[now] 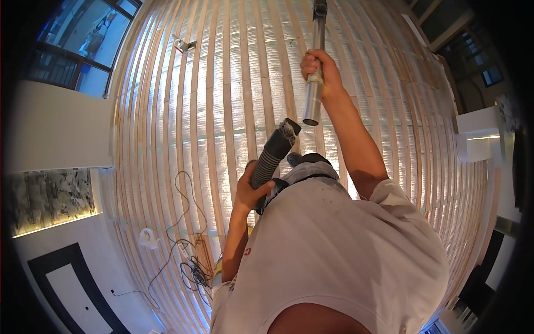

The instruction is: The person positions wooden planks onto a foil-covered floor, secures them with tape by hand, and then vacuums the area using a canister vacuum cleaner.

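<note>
My left hand (pixel 250 192) is wrapped round a black ribbed vacuum hose (pixel 271 155) at my left side. The hose points up and forward, and ragged greyish material clings round its end. Higher up and to the right, my right hand (pixel 322 69) grips a shiny metal vacuum tube (pixel 314 103). A whitish band shows on the tube just below the fingers. The tube's open lower end hangs close to the hose end, with a small gap between them. A dark fitting (pixel 319 10) sits at the tube's far end.
Long wooden battens (pixel 211 94) run over silver foil on the floor. A coiled black cable (pixel 196 273) lies at the lower left, near a white object (pixel 148 238). A small device (pixel 181 44) stands at the far left. A yellow thing (pixel 217 266) is partly hidden behind my left arm.
</note>
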Action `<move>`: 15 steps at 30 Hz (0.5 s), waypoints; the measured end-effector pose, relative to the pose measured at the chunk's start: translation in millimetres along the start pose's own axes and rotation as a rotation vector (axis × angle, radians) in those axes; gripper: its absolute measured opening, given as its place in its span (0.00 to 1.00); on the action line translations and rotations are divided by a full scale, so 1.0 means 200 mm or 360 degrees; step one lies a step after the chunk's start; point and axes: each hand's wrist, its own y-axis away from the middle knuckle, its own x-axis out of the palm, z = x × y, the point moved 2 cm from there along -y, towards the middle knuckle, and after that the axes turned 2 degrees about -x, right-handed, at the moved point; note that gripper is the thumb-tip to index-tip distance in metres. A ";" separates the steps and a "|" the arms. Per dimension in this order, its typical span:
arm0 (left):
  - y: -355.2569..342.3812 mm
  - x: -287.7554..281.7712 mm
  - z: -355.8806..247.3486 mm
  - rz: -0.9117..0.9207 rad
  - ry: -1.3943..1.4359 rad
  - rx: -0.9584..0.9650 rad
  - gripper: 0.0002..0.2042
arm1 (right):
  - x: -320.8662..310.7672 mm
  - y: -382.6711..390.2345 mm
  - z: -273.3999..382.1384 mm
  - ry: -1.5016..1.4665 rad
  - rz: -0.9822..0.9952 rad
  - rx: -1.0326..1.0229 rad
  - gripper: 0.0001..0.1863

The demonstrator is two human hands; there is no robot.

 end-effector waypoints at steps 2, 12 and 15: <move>0.03 0.04 -0.07 -0.0019 -0.0162 0.0054 0.31 | 0.01 -0.02 -0.10 -0.0028 -0.0103 0.0018 0.09; 0.15 0.18 -0.34 -0.0355 -0.1130 0.0062 0.33 | -0.44 -0.10 -0.37 0.0734 -0.0409 -0.0458 0.08; 0.13 0.21 -0.36 -0.0456 -0.1373 0.0083 0.31 | -0.42 -0.07 -0.37 0.0703 -0.0659 -0.0414 0.08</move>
